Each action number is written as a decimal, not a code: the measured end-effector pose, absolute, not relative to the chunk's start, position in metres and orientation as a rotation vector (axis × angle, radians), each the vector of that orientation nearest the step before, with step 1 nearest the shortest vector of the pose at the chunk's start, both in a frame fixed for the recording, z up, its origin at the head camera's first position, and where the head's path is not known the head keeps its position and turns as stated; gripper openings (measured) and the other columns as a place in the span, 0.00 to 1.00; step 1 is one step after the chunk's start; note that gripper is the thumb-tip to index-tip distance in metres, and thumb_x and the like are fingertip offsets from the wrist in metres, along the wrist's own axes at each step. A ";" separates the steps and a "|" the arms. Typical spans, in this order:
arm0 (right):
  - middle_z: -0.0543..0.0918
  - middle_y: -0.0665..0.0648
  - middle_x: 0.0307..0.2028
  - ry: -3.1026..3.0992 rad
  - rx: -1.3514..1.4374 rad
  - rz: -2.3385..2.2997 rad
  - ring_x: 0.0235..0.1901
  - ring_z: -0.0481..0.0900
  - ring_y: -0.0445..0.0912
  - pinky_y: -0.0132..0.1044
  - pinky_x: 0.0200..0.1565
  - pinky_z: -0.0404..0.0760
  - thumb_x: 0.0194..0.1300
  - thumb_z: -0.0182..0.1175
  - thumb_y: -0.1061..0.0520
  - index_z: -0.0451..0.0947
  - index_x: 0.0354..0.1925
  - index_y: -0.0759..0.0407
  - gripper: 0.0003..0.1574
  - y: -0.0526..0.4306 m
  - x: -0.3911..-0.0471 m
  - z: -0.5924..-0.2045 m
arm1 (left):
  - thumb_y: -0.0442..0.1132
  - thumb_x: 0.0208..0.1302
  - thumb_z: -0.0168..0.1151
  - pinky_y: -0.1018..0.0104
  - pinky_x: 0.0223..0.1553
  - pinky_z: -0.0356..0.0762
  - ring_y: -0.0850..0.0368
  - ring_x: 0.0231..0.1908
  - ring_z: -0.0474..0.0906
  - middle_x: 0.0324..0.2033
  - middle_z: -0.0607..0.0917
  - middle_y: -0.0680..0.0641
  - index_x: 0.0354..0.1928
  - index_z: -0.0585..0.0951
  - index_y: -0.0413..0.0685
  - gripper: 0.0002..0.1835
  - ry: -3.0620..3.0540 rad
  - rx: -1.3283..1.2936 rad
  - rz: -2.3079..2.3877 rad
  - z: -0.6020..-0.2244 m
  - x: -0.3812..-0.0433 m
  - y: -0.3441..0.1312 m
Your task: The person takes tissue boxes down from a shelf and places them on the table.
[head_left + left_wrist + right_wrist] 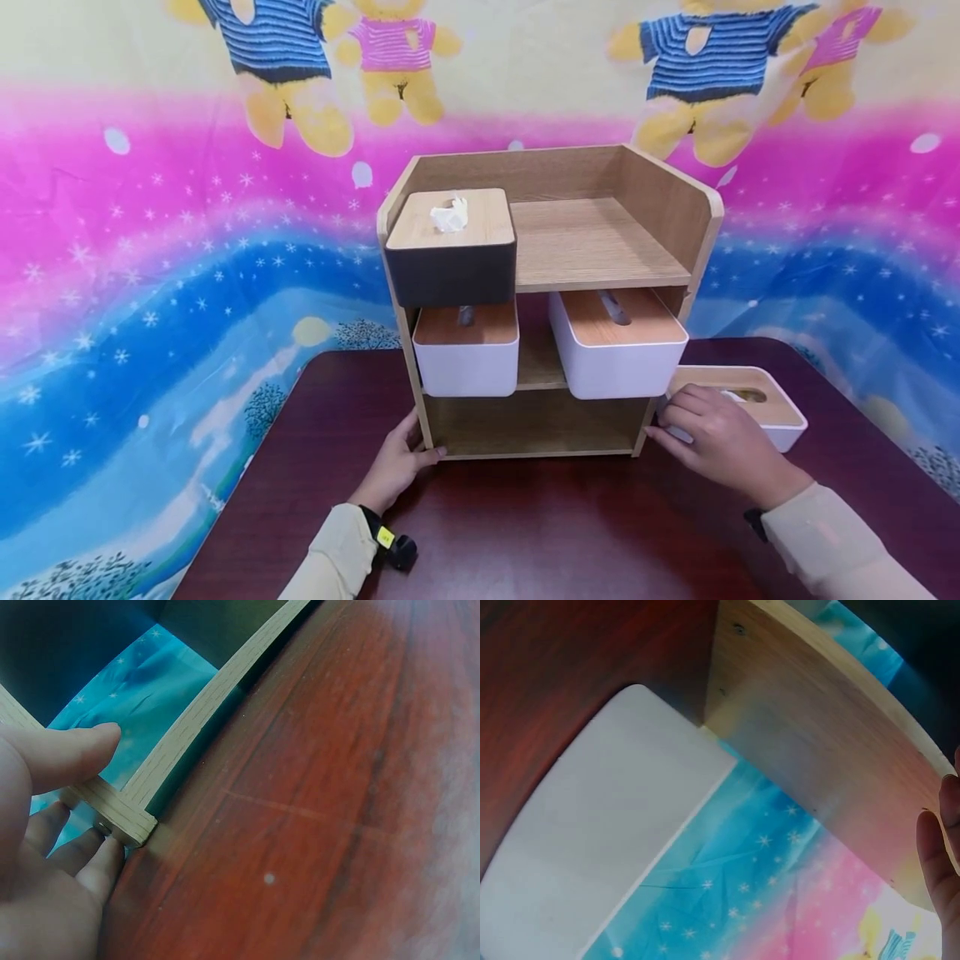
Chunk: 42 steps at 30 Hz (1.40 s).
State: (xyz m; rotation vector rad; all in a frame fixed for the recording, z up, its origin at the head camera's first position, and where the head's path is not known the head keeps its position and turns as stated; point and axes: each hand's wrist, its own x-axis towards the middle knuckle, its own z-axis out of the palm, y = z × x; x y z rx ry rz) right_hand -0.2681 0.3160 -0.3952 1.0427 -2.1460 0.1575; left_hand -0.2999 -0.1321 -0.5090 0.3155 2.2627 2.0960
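A wooden desktop shelf [592, 242] stands on the table. At its lower left corner my left hand [397, 462] grips the side panel; the left wrist view shows the thumb inside and fingers outside the wooden edge [124, 810]. My right hand [712, 433] is at the lower right front edge, fingers bent, thumb tip at the edge. In the right wrist view its fingers [934, 847] lie beside the panel's outer face [802, 765]; the thumb is out of sight. A black tissue box [453, 275] sits on top, and white tissue boxes [465, 367] [630, 367] occupy the middle level.
Another white tissue box [780, 412] with a wooden lid lies on the table just right of the shelf, partly behind my right hand. The dark red table [540, 533] extends around the shelf. A printed cloth [187, 275] hangs behind.
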 end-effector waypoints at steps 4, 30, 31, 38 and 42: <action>0.76 0.46 0.27 -2.075 1.075 0.176 0.28 0.73 0.41 0.43 0.29 0.76 0.72 0.48 0.37 0.77 0.24 0.50 0.27 0.311 -0.268 -0.390 | 0.25 0.54 0.69 0.54 0.51 0.77 0.39 0.64 0.66 0.68 0.66 0.45 0.73 0.60 0.70 0.49 2.257 0.324 2.102 -0.510 -0.300 -0.132; 0.79 0.48 0.26 -1.931 1.166 0.190 0.29 0.76 0.44 0.41 0.33 0.76 0.73 0.50 0.42 0.80 0.25 0.53 0.25 0.293 -0.257 -0.358 | 0.21 0.55 0.65 0.53 0.52 0.76 0.39 0.65 0.62 0.69 0.64 0.42 0.75 0.57 0.60 0.49 2.225 0.346 2.118 -0.483 -0.284 -0.129; 0.79 0.48 0.26 -1.936 1.164 0.188 0.29 0.76 0.44 0.41 0.33 0.77 0.73 0.50 0.41 0.80 0.25 0.53 0.25 0.292 -0.256 -0.357 | 0.21 0.56 0.65 0.53 0.52 0.75 0.39 0.66 0.62 0.69 0.64 0.42 0.76 0.57 0.60 0.49 2.225 0.344 2.117 -0.483 -0.284 -0.129; 0.78 0.48 0.26 -1.923 1.169 0.171 0.27 0.74 0.43 0.40 0.32 0.76 0.73 0.50 0.42 0.80 0.25 0.53 0.25 0.287 -0.250 -0.349 | 0.21 0.56 0.65 0.54 0.52 0.76 0.38 0.65 0.63 0.70 0.63 0.42 0.76 0.57 0.61 0.49 2.220 0.341 2.112 -0.482 -0.283 -0.129; 0.77 0.47 0.25 -1.900 1.186 0.168 0.26 0.72 0.42 0.38 0.30 0.75 0.73 0.51 0.43 0.80 0.25 0.53 0.24 0.282 -0.247 -0.341 | 0.20 0.55 0.65 0.53 0.52 0.76 0.37 0.65 0.63 0.69 0.64 0.41 0.76 0.57 0.60 0.49 2.223 0.350 2.113 -0.484 -0.286 -0.129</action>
